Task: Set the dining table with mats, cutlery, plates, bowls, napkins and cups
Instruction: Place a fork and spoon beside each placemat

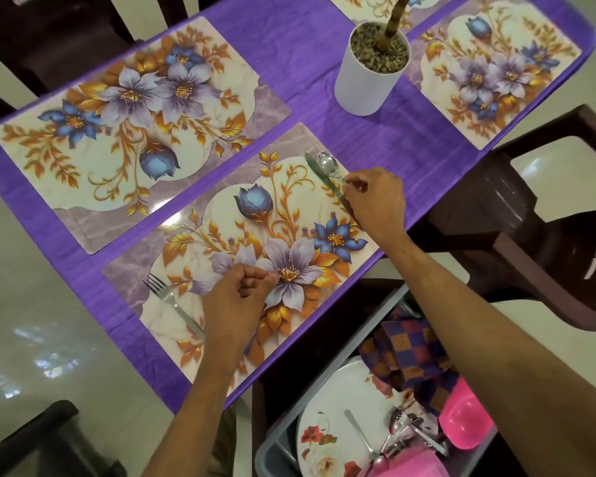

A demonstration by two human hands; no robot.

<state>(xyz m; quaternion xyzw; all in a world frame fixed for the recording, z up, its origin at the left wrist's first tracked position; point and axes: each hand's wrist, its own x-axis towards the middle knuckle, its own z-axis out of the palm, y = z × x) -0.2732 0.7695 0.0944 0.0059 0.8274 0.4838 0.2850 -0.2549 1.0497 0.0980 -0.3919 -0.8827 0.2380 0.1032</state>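
Silver metal spoon (pixel 327 164) and table knife (pixel 319 175) lie side by side at the far end of the nearest floral placemat (pixel 221 215). Right hand (pixel 375 201) pinches the spoon handle. Silver fork (pixel 167 297) lies at the near end; left hand (pixel 234 304) hovers beside it, fingers loosely curled, holding nothing.

Four floral mats (pixel 141 122); one fork (pixel 171 302), knife (pixel 319 175), spoon (pixel 327 165); one pot (pixel 372 70).
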